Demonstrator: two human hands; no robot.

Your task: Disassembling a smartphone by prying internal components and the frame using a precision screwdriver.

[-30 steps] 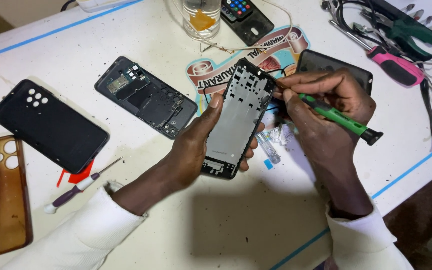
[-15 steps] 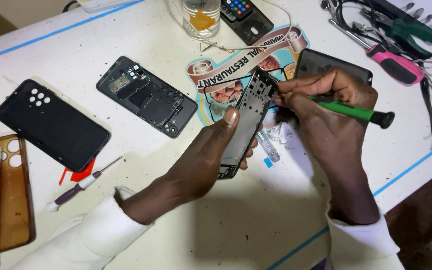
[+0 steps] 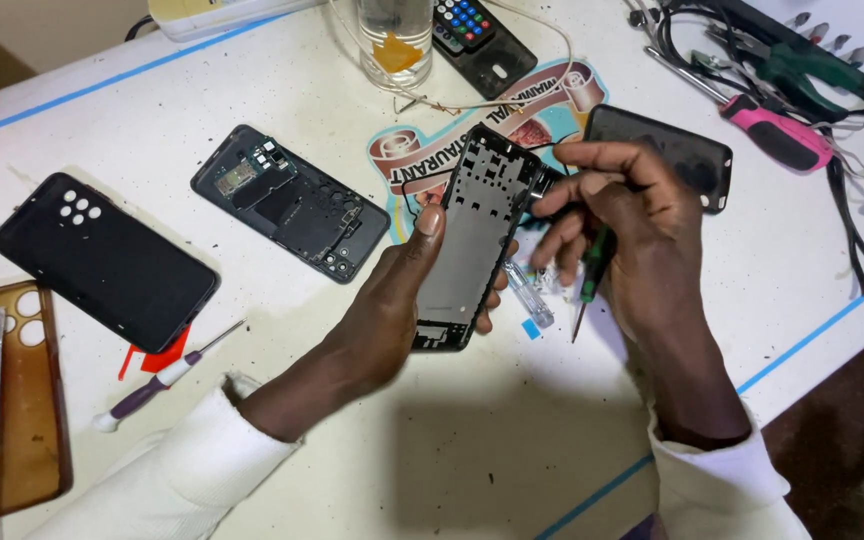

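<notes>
We hold the phone frame (image 3: 472, 240) upright in our left hand (image 3: 392, 310), thumb along its left edge and fingers wrapped behind — a firm but narrow grip on 2 thin sides. Our right hand (image 3: 632, 240) is closed around a green screwdriver (image 3: 592, 280), tip pointing down toward the table, while its fingertips pinch at the frame's upper right edge.

Risks, in our judgement:
- The frame is thin and unsupported in the air; twisting at the top corner could bend it.
- The screwdriver sits loosely in the palm and may slip onto the table (image 3: 452, 460).
- Any small part freed at the corner could drop among the debris near the clear plastic tube (image 3: 530, 298) and be lost.

The opened phone body (image 3: 292, 205) and black back cover (image 3: 102, 260) lie well apart to the left.
</notes>
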